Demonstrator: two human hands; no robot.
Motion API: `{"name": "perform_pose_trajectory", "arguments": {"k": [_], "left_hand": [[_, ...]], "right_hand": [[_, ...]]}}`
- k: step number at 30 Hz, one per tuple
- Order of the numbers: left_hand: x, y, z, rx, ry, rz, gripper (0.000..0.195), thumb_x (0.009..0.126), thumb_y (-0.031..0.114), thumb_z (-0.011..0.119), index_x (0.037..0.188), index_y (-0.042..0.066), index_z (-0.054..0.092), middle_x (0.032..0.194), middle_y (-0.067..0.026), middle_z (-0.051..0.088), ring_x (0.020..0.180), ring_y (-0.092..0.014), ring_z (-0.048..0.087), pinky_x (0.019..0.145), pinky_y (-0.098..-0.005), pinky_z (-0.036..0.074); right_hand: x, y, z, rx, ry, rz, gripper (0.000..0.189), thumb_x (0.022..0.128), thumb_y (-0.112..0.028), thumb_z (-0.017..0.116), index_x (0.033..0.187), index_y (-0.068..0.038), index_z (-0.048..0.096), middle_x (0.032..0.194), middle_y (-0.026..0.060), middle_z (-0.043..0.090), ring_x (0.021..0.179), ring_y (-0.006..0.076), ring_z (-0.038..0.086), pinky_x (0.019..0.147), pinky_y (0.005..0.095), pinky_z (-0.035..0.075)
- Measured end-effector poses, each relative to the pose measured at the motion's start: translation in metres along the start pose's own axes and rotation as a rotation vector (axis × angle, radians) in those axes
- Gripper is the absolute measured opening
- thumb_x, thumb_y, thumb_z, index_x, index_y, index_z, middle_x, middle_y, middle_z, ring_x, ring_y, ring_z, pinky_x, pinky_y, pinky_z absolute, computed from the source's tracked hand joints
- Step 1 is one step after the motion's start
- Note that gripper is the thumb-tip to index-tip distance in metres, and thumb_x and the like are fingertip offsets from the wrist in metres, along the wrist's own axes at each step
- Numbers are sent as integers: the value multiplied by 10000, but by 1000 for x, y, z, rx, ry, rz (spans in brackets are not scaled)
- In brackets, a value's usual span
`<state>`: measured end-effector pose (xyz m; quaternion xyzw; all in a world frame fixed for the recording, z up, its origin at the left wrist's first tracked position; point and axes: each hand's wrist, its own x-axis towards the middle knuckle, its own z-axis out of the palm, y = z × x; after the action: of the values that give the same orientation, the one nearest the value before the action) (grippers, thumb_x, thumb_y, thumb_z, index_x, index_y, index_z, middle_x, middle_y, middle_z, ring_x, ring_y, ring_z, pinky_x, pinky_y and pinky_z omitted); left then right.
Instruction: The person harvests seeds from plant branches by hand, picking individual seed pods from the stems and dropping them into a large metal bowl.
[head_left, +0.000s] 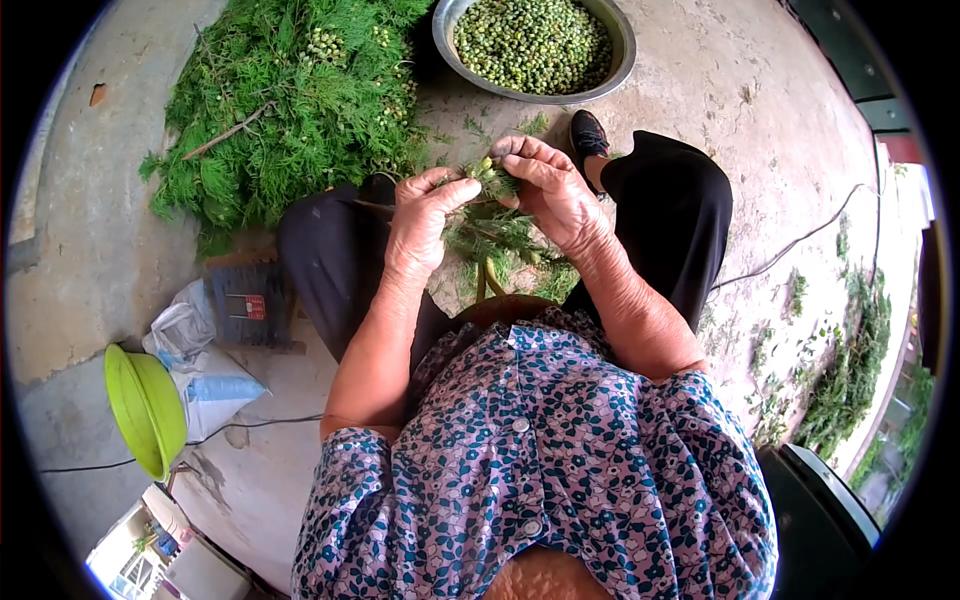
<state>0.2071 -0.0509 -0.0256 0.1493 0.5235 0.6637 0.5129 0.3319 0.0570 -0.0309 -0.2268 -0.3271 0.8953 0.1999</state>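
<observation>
Between my knees, my left hand (426, 217) grips a green conifer sprig (491, 225) with small pale-green cones (480, 169) on it. My right hand (551, 180) is at the sprig's upper side, thumb and forefinger pinched together beside the cones; whether a cone sits between those fingertips is hidden. Beyond my hands stands a wide metal basin (625, 69) filled with many small round green cones (534, 46). A large heap of leafy conifer branches (292, 112) lies to the left of the basin, with cones still showing among the leaves.
A low wooden stool (225, 289) bearing a mobile phone (246, 307) stands left of my knee. Past it are a white woven sack (210, 386) and a lime-green plastic basin (146, 409). Cables (795, 244) cross the concrete floor; more cut branches (851, 367) lie at the right.
</observation>
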Motion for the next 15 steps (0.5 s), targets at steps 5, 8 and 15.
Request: {"name": "perform_pose_trajectory", "arguments": {"k": [5,8,15], "left_hand": [[0,-4,0,22,3,-3,39,724,59,627,761,47,631,689,9,599,583,-64,528,535,-201,415],[2,-7,0,17,18,-1,42,726,60,625,765,46,632,707,8,602,605,-66,536,550,-203,423],[-2,-6,5,13,78,12,43,726,69,632,762,44,630,677,13,587,560,-62,499,517,-202,393]], "right_hand": [[0,0,7,-303,3,-85,173,814,-129,593,979,-82,575,829,-42,564,720,47,514,596,181,419],[1,5,10,-235,111,-4,174,787,-55,610,950,2,587,774,7,586,592,47,474,514,171,384],[5,9,9,-213,106,-89,149,787,-63,609,923,-6,592,764,23,595,602,76,500,523,190,406]]}}
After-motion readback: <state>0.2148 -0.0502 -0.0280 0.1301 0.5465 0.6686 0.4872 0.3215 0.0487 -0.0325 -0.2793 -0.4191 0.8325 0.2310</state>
